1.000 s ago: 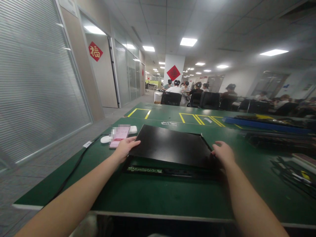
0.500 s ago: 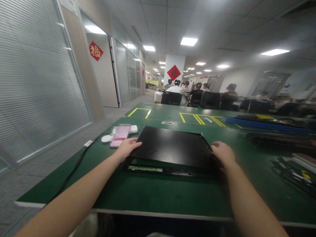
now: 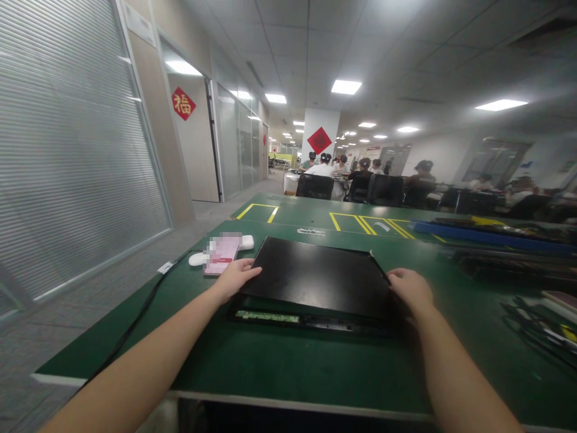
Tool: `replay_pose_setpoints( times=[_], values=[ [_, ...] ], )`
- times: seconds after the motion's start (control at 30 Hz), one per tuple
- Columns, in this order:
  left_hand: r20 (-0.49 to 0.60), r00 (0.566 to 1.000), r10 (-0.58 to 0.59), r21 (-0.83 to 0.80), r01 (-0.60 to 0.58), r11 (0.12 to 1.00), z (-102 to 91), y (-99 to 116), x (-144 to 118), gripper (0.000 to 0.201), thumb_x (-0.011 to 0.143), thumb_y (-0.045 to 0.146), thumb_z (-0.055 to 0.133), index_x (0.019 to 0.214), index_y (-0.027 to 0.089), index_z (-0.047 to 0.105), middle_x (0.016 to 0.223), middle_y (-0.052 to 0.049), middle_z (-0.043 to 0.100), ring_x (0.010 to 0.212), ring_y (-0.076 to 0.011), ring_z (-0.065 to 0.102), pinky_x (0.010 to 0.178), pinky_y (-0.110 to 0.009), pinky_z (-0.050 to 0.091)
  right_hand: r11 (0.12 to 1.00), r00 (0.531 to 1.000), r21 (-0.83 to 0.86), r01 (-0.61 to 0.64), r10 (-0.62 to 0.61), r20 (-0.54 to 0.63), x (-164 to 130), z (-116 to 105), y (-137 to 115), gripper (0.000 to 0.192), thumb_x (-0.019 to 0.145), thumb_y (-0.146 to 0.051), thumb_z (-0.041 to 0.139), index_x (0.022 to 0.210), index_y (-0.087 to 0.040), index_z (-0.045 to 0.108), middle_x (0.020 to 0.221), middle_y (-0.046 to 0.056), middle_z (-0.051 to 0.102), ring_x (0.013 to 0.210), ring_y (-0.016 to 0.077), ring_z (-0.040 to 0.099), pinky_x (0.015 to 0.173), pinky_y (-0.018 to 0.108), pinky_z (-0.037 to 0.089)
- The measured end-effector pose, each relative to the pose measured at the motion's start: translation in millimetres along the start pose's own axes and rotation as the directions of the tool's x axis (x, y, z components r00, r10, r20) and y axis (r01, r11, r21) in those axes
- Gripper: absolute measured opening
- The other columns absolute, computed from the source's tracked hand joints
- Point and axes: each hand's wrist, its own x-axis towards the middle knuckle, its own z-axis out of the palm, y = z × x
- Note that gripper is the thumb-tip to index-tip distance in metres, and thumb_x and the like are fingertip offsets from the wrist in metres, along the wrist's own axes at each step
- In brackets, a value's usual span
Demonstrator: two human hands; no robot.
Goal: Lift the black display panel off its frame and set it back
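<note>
A flat, dark display panel (image 3: 318, 276) lies between my two hands, its near edge tilted up a little off what is beneath it. My left hand (image 3: 235, 278) grips its left edge, with the thumb on top and the fingers partly hidden. At the right edge my right hand (image 3: 409, 287) pinches the rim, the lower fingers out of sight. Below the near edge shows a black frame (image 3: 324, 323) on the table, carrying a narrow green circuit board (image 3: 267, 316) on its left part.
A phone (image 3: 222, 255) and a white case (image 3: 246, 242) lie left on the green table (image 3: 288, 367). A black cable (image 3: 148, 291) runs over the left edge. Bundled cables (image 3: 536, 328) and a blue tray (image 3: 487, 233) sit at right. People sit farther back.
The view has tipped slightly, so everything appears a bit lower. Both hands keep their hold on the panel, which has hardly moved.
</note>
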Motion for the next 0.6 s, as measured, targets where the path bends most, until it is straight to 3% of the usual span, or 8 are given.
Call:
replay_pose_setpoints(
  times=[0.27,0.6],
  values=[
    [-0.044,0.999,0.007,0.060,-0.004,0.998,4.2,7,-5,0.020,0.076,0.008,0.073,0.094,0.014,0.067,0.082,-0.007,0.079,0.076,-0.0212,0.075,0.073,-0.028,0.059,0.999,0.999,0.036,0.015,-0.014,-0.044,6,9,8,0.034,0.079,-0.038,0.050,0.099,-0.028,0.076,0.088,0.007,0.074,0.077,0.0211,0.067,0.065,0.028,0.048],
    [-0.014,1.000,0.021,0.074,-0.020,0.997,0.1,3,-2,0.027,0.070,0.017,0.080,0.095,0.014,0.068,0.084,-0.008,0.079,0.078,-0.0226,0.075,0.076,-0.030,0.059,0.998,0.998,0.062,-0.018,0.022,-0.059,5,11,10,0.037,0.078,-0.038,0.048,0.099,-0.026,0.076,0.089,0.007,0.074,0.080,0.0215,0.067,0.065,0.028,0.048]
  ],
)
